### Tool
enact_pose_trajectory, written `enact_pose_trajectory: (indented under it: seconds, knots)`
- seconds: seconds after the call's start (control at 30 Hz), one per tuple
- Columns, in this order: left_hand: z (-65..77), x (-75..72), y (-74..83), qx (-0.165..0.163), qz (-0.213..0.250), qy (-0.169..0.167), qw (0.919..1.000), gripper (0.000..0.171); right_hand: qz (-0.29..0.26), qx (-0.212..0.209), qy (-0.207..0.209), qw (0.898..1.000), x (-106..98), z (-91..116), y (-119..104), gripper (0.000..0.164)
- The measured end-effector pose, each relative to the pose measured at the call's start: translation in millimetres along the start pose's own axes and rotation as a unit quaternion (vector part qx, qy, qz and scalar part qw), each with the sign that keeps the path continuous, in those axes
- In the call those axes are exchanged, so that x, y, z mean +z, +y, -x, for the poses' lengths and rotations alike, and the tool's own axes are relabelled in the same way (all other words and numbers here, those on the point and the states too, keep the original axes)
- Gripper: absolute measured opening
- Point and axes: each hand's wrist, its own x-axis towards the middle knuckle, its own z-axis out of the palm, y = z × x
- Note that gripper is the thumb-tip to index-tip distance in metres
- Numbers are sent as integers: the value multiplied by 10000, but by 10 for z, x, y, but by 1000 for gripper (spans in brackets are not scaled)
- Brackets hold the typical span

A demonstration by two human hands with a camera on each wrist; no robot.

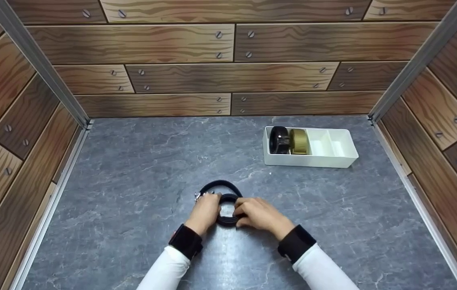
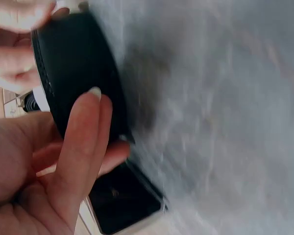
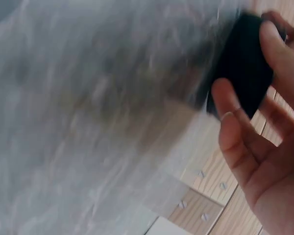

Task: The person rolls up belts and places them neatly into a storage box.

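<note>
A black belt (image 1: 227,221) stands on its edge on the grey table, wound into a round coil with a looser outer loop arching behind it. Its silver buckle (image 1: 197,196) shows at the loop's left end, beside my left hand (image 1: 205,211). That hand holds the coil from the left, and in the left wrist view its fingers (image 2: 83,132) lie along the smooth outer face of the strap (image 2: 76,58). From the other side my right hand (image 1: 260,213) grips the coil, thumb and fingers around the strap (image 3: 245,63) in the right wrist view.
A white divided box (image 1: 309,160) stands at the back right. A dark brown rolled belt (image 1: 279,141) and an olive rolled belt (image 1: 299,141) sit in its left compartments. Wood-patterned panels (image 1: 180,78) wall the table at the back and both sides.
</note>
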Motion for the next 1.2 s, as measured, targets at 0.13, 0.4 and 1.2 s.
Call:
enact_pose_trajectory:
  seconds: [0.13,0.4,1.2]
  knots:
    - [1,-13,-14,174,-142,-23,9997,10,-31,-5,-87,10000,-19,-7,-14,19]
    - [58,-12,8,-71,190,73,9998,10,288,-29,141,9995,38,-24,-88,18]
    - [28,-16,61,-391,141,264,9988,10,79,-96,-158,9998,-27,-49,-77,16]
